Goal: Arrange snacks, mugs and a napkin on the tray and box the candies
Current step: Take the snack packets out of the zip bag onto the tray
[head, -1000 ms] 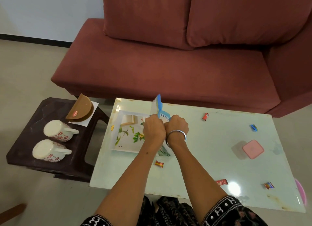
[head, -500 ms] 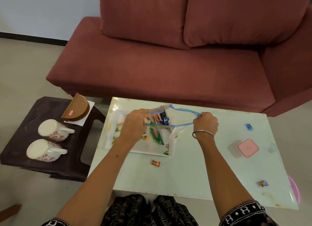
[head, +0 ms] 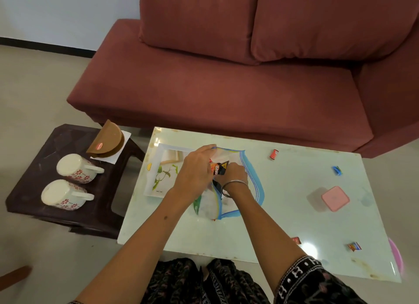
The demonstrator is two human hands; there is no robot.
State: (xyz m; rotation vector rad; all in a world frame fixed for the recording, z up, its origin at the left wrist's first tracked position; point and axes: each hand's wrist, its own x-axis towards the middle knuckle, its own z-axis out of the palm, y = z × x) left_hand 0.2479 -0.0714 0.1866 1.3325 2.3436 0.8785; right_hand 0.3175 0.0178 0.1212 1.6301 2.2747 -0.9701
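Head view: right hand [head: 233,175] apparently grips snack packet [head: 218,168], bag [head: 249,181] contents blurred.

Clear blue-rimmed zip bag [head: 249,167] lies open over the white tray [head: 163,154], orange-black snack packet [head: 218,167] at its mouth.

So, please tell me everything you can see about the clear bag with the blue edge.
The bag is clear, soft plastic with a blue zip band around its mouth. It is open, the mouth spread wide, and it rests on the glass table, partly over the tray. The left hand holds its rim at the far edge. The right hand reaches inside, gripping a dark orange snack packet. Something green shows through its near end.
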